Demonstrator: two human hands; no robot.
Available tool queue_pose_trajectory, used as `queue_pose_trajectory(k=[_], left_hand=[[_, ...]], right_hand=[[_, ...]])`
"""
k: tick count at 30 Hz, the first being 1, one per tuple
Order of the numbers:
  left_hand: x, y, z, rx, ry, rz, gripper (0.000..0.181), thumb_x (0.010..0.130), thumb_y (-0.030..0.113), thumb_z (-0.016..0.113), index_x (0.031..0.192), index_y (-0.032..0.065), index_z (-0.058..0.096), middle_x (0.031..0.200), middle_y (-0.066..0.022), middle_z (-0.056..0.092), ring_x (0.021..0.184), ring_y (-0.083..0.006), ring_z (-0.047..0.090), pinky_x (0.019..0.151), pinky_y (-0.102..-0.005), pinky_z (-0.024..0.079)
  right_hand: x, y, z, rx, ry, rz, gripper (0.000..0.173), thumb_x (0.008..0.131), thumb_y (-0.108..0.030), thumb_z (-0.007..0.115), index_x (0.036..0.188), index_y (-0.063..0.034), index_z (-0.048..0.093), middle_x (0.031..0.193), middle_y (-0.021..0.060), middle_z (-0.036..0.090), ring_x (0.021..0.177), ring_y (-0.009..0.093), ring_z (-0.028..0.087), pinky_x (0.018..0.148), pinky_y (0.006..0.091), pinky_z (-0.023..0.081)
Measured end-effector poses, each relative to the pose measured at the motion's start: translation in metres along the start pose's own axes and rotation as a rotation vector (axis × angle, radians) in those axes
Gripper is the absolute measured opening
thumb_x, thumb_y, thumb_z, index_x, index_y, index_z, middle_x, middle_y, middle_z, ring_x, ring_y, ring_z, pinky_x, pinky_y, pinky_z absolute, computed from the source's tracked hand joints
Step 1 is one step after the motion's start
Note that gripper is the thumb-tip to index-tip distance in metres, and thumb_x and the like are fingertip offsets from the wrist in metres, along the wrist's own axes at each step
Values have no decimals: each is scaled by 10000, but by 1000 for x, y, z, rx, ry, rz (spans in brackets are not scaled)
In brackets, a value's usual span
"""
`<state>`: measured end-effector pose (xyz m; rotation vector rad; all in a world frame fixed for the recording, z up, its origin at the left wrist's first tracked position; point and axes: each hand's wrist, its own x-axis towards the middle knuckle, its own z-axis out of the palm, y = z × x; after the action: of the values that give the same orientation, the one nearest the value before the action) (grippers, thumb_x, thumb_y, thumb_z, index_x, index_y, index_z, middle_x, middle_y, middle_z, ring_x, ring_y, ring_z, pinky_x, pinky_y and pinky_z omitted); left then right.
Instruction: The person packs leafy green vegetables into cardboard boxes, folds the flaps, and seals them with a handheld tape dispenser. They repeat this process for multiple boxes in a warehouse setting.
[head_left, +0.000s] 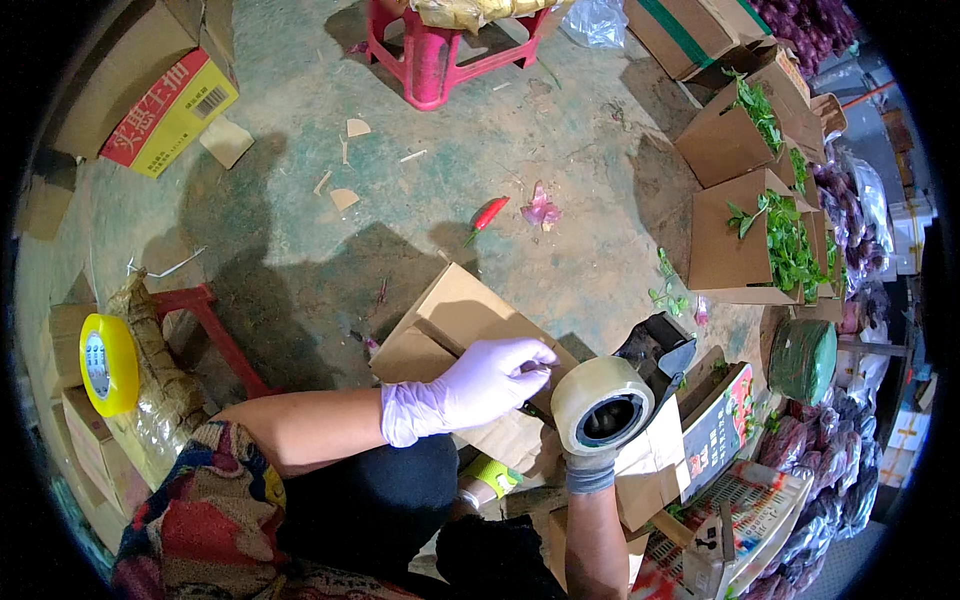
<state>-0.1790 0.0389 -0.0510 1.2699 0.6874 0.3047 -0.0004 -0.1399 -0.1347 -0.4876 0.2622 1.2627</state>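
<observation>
My left hand (480, 382), in a pale purple disposable glove, is over a cardboard box (442, 315) in front of my knees. Its fingers are curled together near the tape roll; whether they pinch something is hidden. My right hand (589, 461), in a grey glove, grips a black tape dispenser (664, 349) from below. A wide roll of clear packing tape (596, 390) sits on the dispenser and hides most of that hand. Pale cardboard flaps (649, 450) stand just right of the roll.
Cardboard boxes of leafy greens (787, 247) line the right side, with a plastic crate (720, 517) nearer me. A pink stool (431, 67) stands ahead. A red chili (491, 214) and onion skins (541, 208) lie on the floor. A yellow tape roll (109, 365) is at left.
</observation>
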Motion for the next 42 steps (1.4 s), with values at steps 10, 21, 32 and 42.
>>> queue_pose_trajectory(k=[10, 21, 32, 42], left_hand=[[45, 51, 24, 297, 126, 547, 233, 799, 79, 633, 1027, 56, 592, 866, -88, 604, 748, -222, 618, 650, -304, 482], [67, 40, 36, 593, 93, 708, 335, 722, 167, 699, 1030, 73, 608, 872, -101, 576, 830, -293, 577, 723, -387, 472], [58, 57, 28, 864, 166, 922, 204, 743, 258, 676, 818, 88, 592, 781, -55, 532, 740, -236, 551, 658, -357, 453], [54, 64, 28, 1178, 149, 1028, 163, 745, 255, 634, 719, 117, 551, 708, -17, 488, 705, -186, 536, 629, -308, 433]], right_hand=[[9, 23, 75, -1920, -34, -423, 635, 828, -313, 616, 1351, -81, 340, 1344, 106, 419, 1249, 235, 389, 1062, 371, 286], [2, 16, 68, -1714, 40, -146, 693, 845, -388, 579, 1390, -89, 273, 1372, 117, 366, 1265, 264, 356, 1041, 389, 289], [-19, 31, 96, -2150, -113, -537, 521, 905, -265, 473, 1368, -77, 325, 1325, 114, 409, 1254, 273, 357, 1042, 379, 281], [-25, 36, 141, -2916, -176, -425, 376, 846, -286, 527, 1168, -94, 503, 1084, 86, 541, 1036, 261, 497, 857, 399, 389]])
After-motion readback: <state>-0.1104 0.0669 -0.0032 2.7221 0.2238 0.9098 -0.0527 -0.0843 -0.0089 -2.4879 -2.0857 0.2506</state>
